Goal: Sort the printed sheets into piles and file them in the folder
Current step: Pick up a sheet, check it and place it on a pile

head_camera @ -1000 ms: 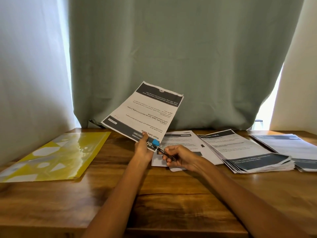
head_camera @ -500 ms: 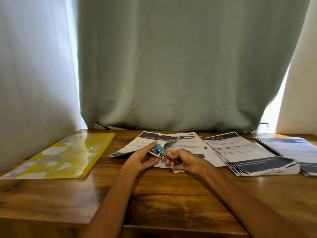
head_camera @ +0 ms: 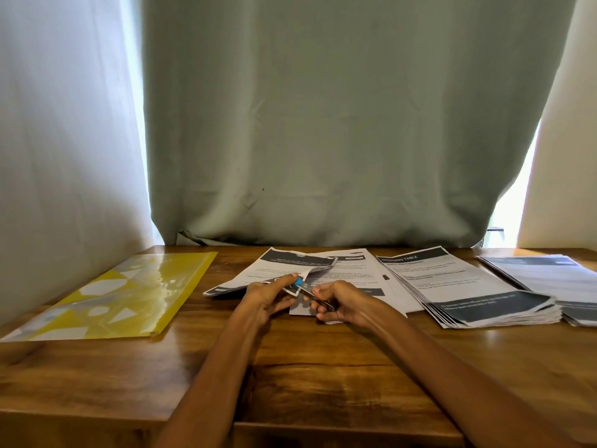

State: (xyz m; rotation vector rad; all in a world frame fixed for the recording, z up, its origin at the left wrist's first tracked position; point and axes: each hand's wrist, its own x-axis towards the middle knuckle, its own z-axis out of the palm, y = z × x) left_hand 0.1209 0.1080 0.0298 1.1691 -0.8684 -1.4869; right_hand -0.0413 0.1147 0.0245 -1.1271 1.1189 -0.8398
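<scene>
My left hand (head_camera: pixel 265 296) pinches the near corner of a small set of printed sheets (head_camera: pixel 274 270) that lies curled on the wooden table (head_camera: pixel 323 376). A blue binder clip (head_camera: pixel 298 282) sits on that corner. My right hand (head_camera: pixel 339 302) grips the clip's metal handles (head_camera: pixel 318 297). Under both hands lies another white sheet with a dark band (head_camera: pixel 355 276). The yellow patterned folder (head_camera: pixel 122 292) lies flat at the left, apart from my hands.
A thick pile of sheets headed "DRESSING TABLE" (head_camera: pixel 458 286) lies to the right, and another pile (head_camera: pixel 555 279) sits at the far right edge. A grey-green curtain (head_camera: pixel 323 124) hangs right behind the table.
The clipped sheets, held upright in the air a second ago, have come down flat onto the table. Both hands stayed on the clip and corner.
</scene>
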